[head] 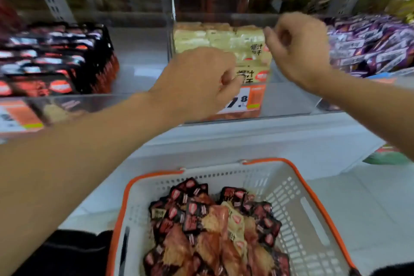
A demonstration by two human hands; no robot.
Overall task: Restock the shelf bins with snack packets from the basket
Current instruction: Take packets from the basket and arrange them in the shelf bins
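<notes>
In the lower part of the frame you have a white basket [280,188] with an orange rim and a slotted pattern in its walls, filled with black-and-red packets [190,208] mixed with tan-brown ones. In the centre bin the packets [224,38] are pale yellow with black characters. At upper left they are black and red [56,56]; at upper right, purple [369,45]. The price tag [246,101] is white and orange.
</notes>
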